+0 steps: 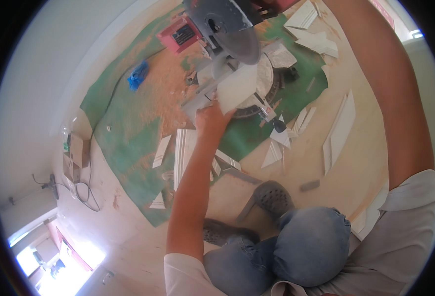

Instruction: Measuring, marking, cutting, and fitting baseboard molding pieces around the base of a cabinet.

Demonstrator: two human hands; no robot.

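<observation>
A mitre saw [226, 23] with a dark guard and a red motor housing [179, 34] stands in front of me. Its round blade [243, 46] is up above the saw's metal turntable [267, 74]. A flat white piece of board [238, 88] lies across the turntable beneath the blade. My left hand [211, 118] grips the near left end of this board beside the metal fence, fingers closed on it. Up along the right side reaches my right forearm [375, 59], toward the saw's top; its hand is beyond the upper edge of the picture.
A green sheet [133, 133] under the saw is strewn with sawdust [163, 98]. White moulding offcuts [184, 153] lie around, longer strips [338, 130] to the right. A blue crumpled bag [137, 75], a cable and a cardboard box [77, 155] are at left. My shoes [273, 197] are close by.
</observation>
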